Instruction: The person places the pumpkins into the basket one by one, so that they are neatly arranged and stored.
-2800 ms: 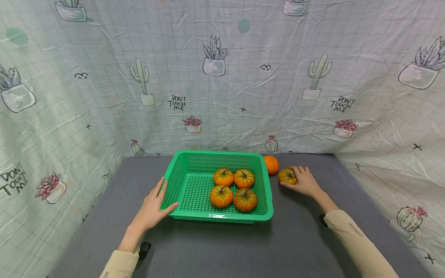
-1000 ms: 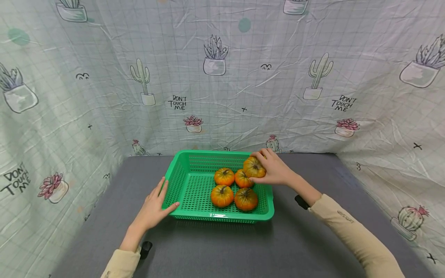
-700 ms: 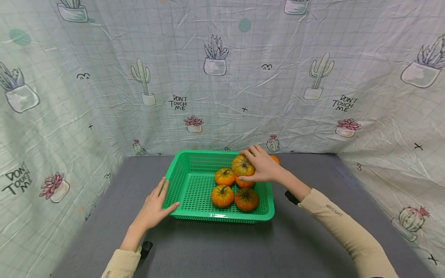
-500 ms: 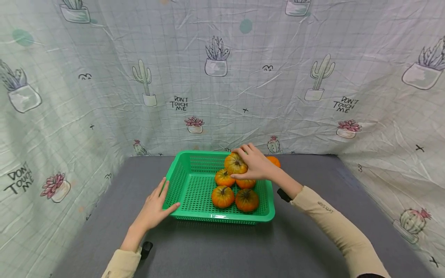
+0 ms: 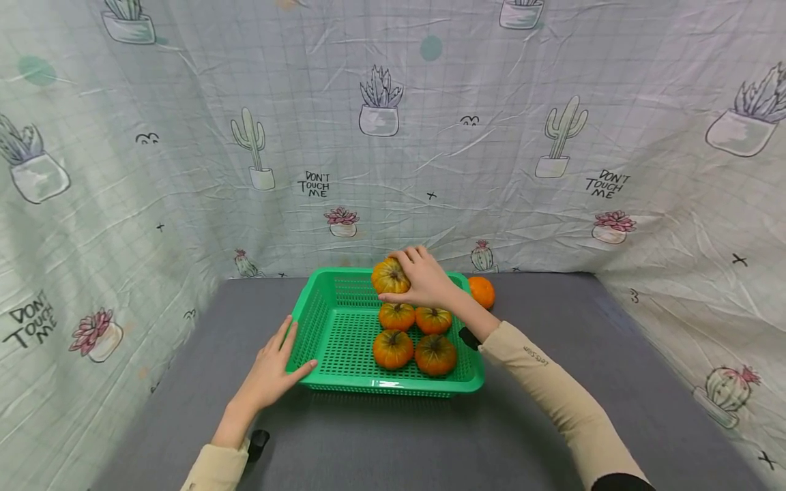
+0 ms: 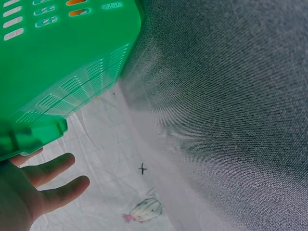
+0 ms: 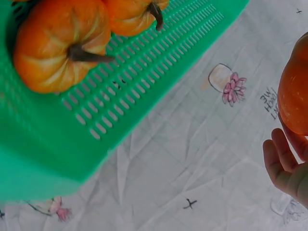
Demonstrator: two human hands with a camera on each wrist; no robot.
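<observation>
A green perforated basket [image 5: 338,341] holds several small orange pumpkins, such as the front one [image 5: 393,350], grouped in its right half. Above its back part my right hand [image 5: 424,278] grips a yellow-orange pumpkin [image 5: 390,276] from the right side, raised over the others. The right wrist view shows this pumpkin [image 7: 294,91] at the right edge, with fingers [image 7: 284,156] around it. My left hand [image 5: 268,368] rests with spread, straight fingers at the basket's left rim; the left wrist view has that hand [image 6: 29,192] beside the green rim [image 6: 36,137].
One more orange pumpkin [image 5: 482,292] stands on the grey table [image 5: 393,443], just outside the basket's back right corner. A pale cloth [image 5: 479,157] printed with cacti hangs behind the table and along both sides.
My right hand picked up the pumpkin from the table right of the basket and carried it left, over the basket's back part. The left hand stays at the left rim.
</observation>
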